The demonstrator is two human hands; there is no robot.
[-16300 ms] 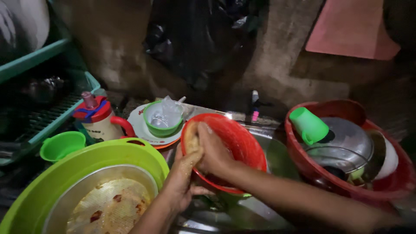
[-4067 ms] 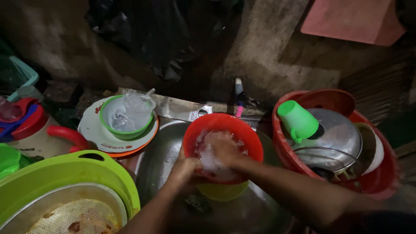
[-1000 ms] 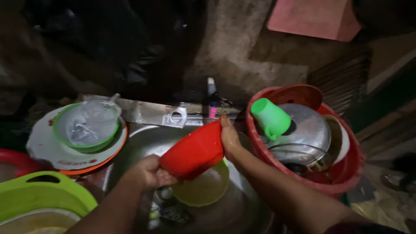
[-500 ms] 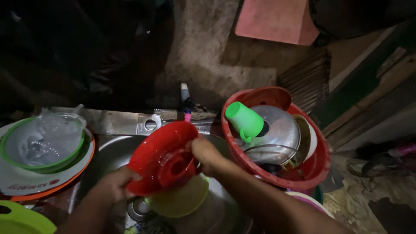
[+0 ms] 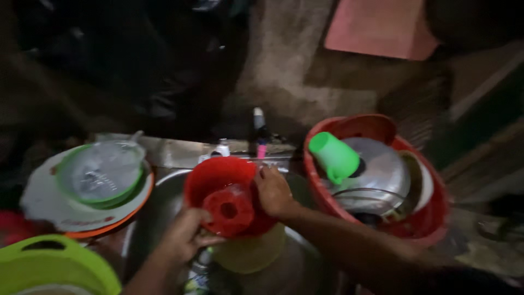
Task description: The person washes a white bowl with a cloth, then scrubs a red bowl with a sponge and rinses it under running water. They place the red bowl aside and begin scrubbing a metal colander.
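Both hands clamped on an upturned red bowl [image 5: 226,196] over the sink [image 5: 305,267], left hand [image 5: 185,237] under its base ring, right hand [image 5: 273,191] on the rim; probably light, stiff, wet and slippery, best gripped by rim.

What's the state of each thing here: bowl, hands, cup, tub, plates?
red bowl: turned base toward camera, held over the sink
left hand: gripping bowl's lower edge
right hand: on bowl's right rim
green cup: tipped over in tub
red tub: holding metal lid
clear bowl: upright on stacked plates
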